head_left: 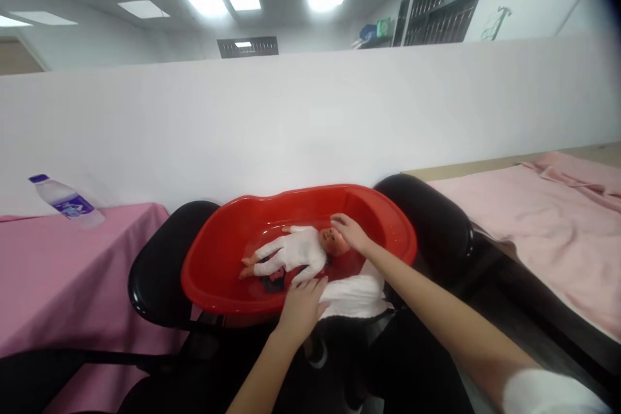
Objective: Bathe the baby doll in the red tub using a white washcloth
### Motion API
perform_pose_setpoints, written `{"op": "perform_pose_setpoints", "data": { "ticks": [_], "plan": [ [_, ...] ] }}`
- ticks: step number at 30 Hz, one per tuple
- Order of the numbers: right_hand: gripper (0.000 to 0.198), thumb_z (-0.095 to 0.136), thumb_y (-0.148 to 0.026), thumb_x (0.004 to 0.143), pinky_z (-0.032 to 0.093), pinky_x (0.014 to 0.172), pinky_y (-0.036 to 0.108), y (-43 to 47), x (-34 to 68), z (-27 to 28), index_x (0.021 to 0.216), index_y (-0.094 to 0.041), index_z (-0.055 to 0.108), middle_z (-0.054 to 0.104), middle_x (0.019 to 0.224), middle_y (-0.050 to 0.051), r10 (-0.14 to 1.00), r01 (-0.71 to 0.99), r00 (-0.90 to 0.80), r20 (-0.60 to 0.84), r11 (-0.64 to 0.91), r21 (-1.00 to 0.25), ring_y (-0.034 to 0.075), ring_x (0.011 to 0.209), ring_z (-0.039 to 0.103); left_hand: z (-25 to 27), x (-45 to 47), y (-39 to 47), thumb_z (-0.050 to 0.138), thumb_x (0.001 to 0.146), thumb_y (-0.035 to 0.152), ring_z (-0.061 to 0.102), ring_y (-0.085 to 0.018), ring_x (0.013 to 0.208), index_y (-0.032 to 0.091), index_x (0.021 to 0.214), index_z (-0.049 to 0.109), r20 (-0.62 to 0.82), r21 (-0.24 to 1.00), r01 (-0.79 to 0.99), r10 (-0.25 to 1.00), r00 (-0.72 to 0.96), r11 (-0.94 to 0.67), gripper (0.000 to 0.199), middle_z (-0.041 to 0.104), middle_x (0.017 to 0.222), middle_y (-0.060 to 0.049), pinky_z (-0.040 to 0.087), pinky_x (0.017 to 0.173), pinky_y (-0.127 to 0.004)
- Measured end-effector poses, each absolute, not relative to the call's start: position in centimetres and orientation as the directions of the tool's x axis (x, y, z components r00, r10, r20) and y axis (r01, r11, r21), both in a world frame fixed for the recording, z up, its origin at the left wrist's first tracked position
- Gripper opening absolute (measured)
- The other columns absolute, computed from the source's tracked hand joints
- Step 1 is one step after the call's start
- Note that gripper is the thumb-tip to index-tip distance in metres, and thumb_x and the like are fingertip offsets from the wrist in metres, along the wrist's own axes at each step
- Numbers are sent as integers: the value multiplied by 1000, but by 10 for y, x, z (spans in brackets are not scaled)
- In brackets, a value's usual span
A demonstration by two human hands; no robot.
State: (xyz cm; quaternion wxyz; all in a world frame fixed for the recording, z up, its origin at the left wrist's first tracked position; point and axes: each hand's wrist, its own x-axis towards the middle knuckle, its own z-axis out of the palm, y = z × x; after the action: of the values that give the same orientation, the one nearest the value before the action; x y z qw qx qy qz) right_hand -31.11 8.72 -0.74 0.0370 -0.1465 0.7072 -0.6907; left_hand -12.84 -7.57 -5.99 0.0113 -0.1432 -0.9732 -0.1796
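A baby doll (301,250) in a white bodysuit lies on its back in a red baby bathtub (220,303), its head to the right and its bare feet to the left. My right hand (351,233) reaches over the doll's head, fingers stretched out and near or touching its face. My left hand (301,308) lies over the tub's near rim with its fingers stretched toward the doll's arm; whether they touch the sleeve I cannot tell. Beside it, a white cloth (359,296) drapes over the near right rim.
Black chairs (162,262) support or flank the tub on both sides. On the left, a plastic bottle (68,202) stands tilted in view on a pink-covered table (123,239). A bed with a pink sheet (538,213) is at right. A white partition (291,123) rises behind the tub.
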Motion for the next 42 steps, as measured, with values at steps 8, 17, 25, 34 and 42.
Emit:
{"op": "perform_pose_setpoints", "data": {
  "ticks": [8,17,25,34,42],
  "plan": [
    [42,59,-55,86,48,96,41,246,-112,-62,109,-20,65,66,114,8,-97,-38,-995,25,126,-991,24,100,64,-76,-127,-78,46,98,41,58,-29,114,19,141,51,254,103,306,272,-928,947,48,63,129,-11,40,94,-41],
    [46,42,-43,95,28,120,48,306,-27,-146,132,-19,53,40,150,8,171,-109,-940,294,667,-737,23,139,37,-84,-134,-59,24,102,40,62,-27,104,11,114,67,480,402,75,-140,-866,913,53,70,111,-12,39,94,-35],
    [49,36,-43,96,34,117,52,321,-11,-156,133,-15,52,40,150,11,273,-1,-897,348,785,-619,26,139,38,-94,-120,-50,27,96,43,62,-27,106,10,106,64,513,717,208,-303,-803,665,50,68,108,-18,45,96,-36],
    [47,40,-42,93,51,103,53,323,-42,-198,130,-18,56,48,145,11,140,-87,-869,475,902,-424,32,131,50,-103,-116,-35,37,93,39,67,-26,95,13,95,66,476,867,274,-534,-699,416,39,70,92,-14,53,86,-35],
    [54,59,-44,86,51,101,58,281,-71,-180,138,-28,54,50,144,8,-105,-309,-878,467,869,-386,36,132,49,-112,-112,-24,37,94,41,66,-27,100,19,106,72,500,851,320,-455,-737,417,43,71,102,-12,55,88,-39]
  ]
}}
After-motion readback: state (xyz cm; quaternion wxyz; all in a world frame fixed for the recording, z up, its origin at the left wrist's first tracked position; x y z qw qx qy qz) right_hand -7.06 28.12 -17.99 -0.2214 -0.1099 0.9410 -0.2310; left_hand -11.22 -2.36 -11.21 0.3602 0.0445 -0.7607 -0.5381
